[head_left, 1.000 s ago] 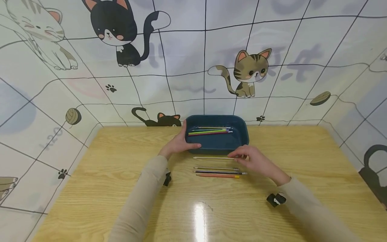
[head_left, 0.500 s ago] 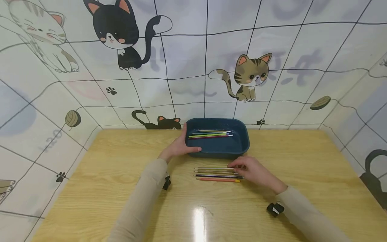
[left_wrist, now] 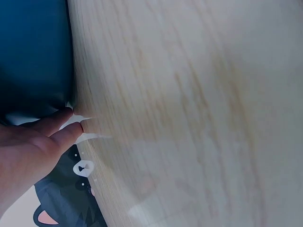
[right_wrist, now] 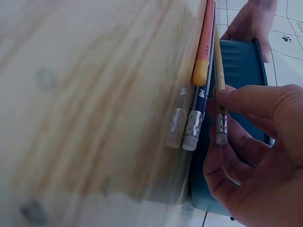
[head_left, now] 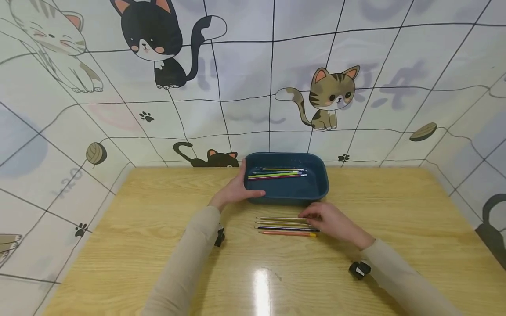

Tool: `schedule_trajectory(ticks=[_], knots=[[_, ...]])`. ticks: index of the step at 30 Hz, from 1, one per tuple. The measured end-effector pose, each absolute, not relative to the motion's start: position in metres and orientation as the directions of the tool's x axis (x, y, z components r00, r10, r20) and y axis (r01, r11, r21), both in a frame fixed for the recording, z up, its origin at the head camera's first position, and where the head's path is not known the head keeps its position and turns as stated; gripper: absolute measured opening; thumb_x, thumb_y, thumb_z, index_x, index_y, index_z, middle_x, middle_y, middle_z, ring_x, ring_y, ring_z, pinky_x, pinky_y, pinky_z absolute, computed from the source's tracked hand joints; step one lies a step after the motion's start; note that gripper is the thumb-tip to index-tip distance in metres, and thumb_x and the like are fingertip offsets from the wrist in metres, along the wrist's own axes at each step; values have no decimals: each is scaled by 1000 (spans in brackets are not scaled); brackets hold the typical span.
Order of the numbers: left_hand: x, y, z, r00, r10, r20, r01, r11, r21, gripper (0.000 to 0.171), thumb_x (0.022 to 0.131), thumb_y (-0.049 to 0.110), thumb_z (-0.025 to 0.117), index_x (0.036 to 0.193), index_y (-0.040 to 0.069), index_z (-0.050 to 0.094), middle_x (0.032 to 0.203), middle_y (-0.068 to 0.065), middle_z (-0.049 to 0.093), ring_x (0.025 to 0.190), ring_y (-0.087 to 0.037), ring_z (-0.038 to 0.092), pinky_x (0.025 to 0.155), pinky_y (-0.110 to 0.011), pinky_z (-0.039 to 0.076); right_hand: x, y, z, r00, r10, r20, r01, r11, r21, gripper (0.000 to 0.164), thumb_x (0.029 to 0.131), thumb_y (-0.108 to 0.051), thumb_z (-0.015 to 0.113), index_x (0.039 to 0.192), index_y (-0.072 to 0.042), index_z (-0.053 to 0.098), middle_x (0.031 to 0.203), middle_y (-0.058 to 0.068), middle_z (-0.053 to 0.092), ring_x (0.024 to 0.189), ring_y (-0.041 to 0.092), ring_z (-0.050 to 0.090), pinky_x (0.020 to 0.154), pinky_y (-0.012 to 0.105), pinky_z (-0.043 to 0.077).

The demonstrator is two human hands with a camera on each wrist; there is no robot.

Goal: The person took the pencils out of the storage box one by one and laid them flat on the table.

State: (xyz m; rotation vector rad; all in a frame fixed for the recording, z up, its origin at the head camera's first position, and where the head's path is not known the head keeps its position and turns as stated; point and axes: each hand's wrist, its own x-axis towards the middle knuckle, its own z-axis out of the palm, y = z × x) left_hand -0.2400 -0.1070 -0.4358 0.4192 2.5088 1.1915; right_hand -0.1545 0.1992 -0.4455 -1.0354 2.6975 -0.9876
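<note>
My left hand (head_left: 233, 188) holds the left end of a dark blue plastic bin (head_left: 294, 194), thumb over the near rim and fingers along the outside. Its fingertips touch the lower corner of the bin (left_wrist: 35, 56) in the left wrist view. In front of the bin, my right hand (head_left: 332, 224) pinches a yellowish pencil (right_wrist: 219, 64) near its eraser end, between thumb and fingers. This pencil lies at the far side of a row with another yellowish pencil, a dark blue pencil (head_left: 282, 228) marked HB, and an orange pencil (head_left: 284, 233) with a yellow eraser.
Inside the bin, several more pencils (head_left: 274, 176) lie side by side toward the back left. The wooden table (head_left: 166, 202) meets a cat-printed backdrop (head_left: 249, 109) just behind the bin. Black wrist cameras (head_left: 359, 269) sit under the sleeves.
My right hand has drawn its pencil away from the bin's near wall, toward me, alongside the other pencils. It has barely moved in the last half second. Left hand and bin stay put.
</note>
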Motion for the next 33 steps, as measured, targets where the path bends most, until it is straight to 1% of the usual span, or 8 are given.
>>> schedule_trajectory(ticks=[5, 10, 17, 21, 28, 33], knots=[[-240, -107, -434, -899, 401, -178, 117, 609, 784, 124, 80, 42, 78, 152, 21, -21, 161, -7, -7, 144, -30, 15, 112, -45, 22, -157, 199, -445, -762, -637, 113, -559, 560, -612, 18, 86, 4, 67, 101, -3, 73, 94, 3, 68, 80, 11, 60, 66, 28, 50], [-241, -108, -434, -899, 401, -177, 114, 605, 788, 124, 80, 43, 78, 152, 20, -20, 161, -8, -5, 143, -31, 17, 111, -46, 23, -159, 196, -445, -762, -642, 86, -543, 560, -626, 18, 86, 3, 67, 101, -3, 74, 94, 2, 67, 85, 14, 62, 72, 30, 51], [-241, -107, -434, -899, 399, -183, 114, 614, 781, 123, 81, 43, 78, 152, 21, -21, 161, -9, -2, 143, -31, 18, 111, -45, 23, -160, 196, -446, -768, -638, 63, -529, 575, -624, 19, 85, 4, 67, 101, -3, 74, 94, 2, 67, 85, 14, 61, 71, 30, 50], [-241, -108, -433, -897, 403, -181, 117, 613, 781, 123, 81, 42, 77, 152, 21, -21, 161, -9, -4, 143, -31, 16, 111, -46, 23, -160, 196, -445, -773, -633, 43, -516, 588, -623, 17, 85, 3, 69, 100, -4, 74, 94, 1, 67, 85, 14, 61, 71, 30, 50], [-242, -107, -434, -895, 410, -175, 124, 606, 786, 124, 81, 42, 78, 152, 20, -21, 161, -8, -6, 143, -31, 17, 111, -45, 23, -158, 200, -440, -760, -645, 82, -575, 608, -547, 15, 82, 1, 71, 96, -3, 72, 91, 1, 67, 83, 16, 62, 71, 32, 51], [-242, -108, -435, -893, 411, -181, 117, 603, 789, 124, 81, 41, 78, 152, 20, -21, 160, -7, -7, 144, -30, 14, 112, -45, 22, -153, 204, -432, -786, -615, 61, -522, 607, -599, 17, 83, 0, 70, 100, -2, 72, 94, 1, 67, 84, 18, 62, 71, 30, 52]])
